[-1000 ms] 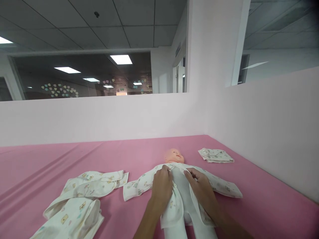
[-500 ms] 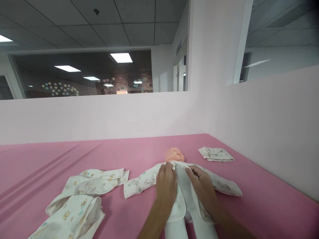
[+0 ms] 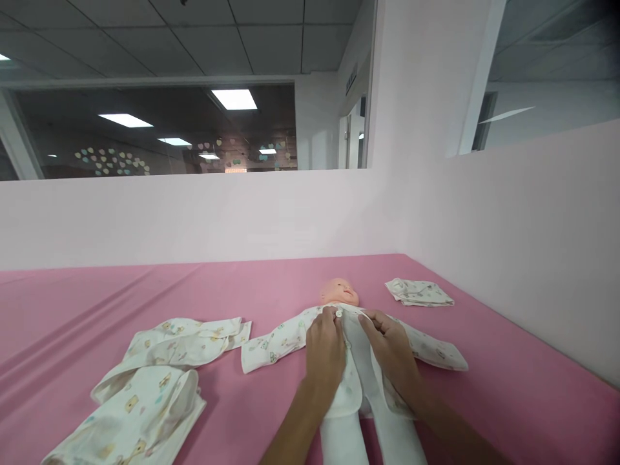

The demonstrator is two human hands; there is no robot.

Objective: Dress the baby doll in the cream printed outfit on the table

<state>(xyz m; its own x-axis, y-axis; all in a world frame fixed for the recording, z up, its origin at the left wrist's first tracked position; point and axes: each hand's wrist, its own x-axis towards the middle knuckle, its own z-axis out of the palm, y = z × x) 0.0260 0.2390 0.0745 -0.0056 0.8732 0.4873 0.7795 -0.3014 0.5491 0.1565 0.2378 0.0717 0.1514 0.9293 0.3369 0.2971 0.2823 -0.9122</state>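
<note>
A baby doll (image 3: 340, 292) lies on its back, its arms spread in a white printed baby jacket (image 3: 281, 345) that hangs open down the front. White cloth covers its body and legs (image 3: 343, 441). My left hand (image 3: 326, 345) pinches the jacket's left-hand front edge just below the neck, beside a round white button (image 3: 338, 314). Opposite it, my right hand (image 3: 387, 342) grips the other front edge between thumb and fingers. A gap separates the two edges, with the white body showing between them.
On the pink sheet (image 3: 232, 420), a crumpled printed baby garment (image 3: 145, 394) lies to the left. A folded printed cloth (image 3: 420, 292) rests beyond the doll at the right. White walls (image 3: 217, 223) with windows rise behind and at the right.
The view has tipped slightly downward, so the scene sits a little higher. Both hands keep hold of the jacket edges near the neck, with only slight finger movement.
</note>
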